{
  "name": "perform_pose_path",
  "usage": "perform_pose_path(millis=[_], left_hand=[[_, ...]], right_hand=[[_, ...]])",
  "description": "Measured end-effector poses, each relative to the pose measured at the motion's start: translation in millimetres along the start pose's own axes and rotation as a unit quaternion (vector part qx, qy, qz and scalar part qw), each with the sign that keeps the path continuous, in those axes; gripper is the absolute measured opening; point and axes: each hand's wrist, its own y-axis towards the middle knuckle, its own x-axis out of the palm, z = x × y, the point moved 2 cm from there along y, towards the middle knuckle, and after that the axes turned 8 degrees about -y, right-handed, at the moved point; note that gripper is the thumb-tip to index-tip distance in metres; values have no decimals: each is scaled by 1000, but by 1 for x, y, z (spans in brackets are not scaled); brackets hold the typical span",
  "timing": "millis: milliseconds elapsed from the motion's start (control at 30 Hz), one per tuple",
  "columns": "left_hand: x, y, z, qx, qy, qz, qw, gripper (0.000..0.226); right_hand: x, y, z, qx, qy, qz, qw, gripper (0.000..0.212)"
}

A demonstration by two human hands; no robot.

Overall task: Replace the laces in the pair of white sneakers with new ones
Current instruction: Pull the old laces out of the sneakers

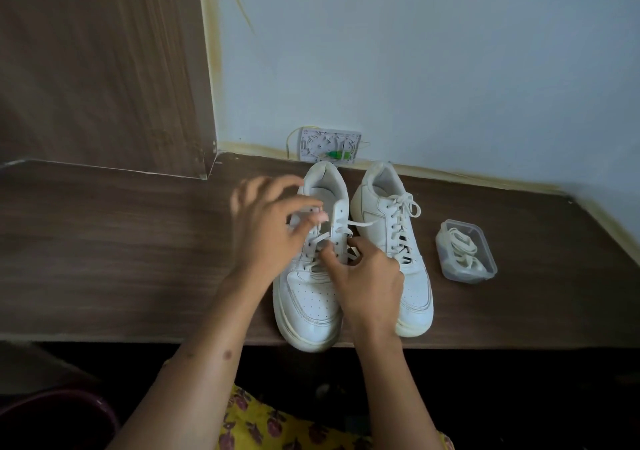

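Two white leather sneakers sit side by side on the brown wooden table [104, 242], toes toward the person. The left white sneaker [311, 297] has its old white lace [346, 226] partly pulled loose. The left hand [268, 231] is blurry, so I cannot tell if its curled fingers hold anything near the top holes. The right hand [367, 273] pinches the lace at a middle hole. The right white sneaker [412, 276] is fully laced and tied. Just beside it stands a small clear plastic box [465, 250] with rolled new white laces [462, 247] inside. A small white wall plate [327, 145] sits behind the shoes
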Motion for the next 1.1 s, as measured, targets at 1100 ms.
perform_pose_path(millis=[1100], left_hand=[[26,-8,10,7,29,-55,998,19]], right_hand=[[15,10,7,-23,5,39,999,40]])
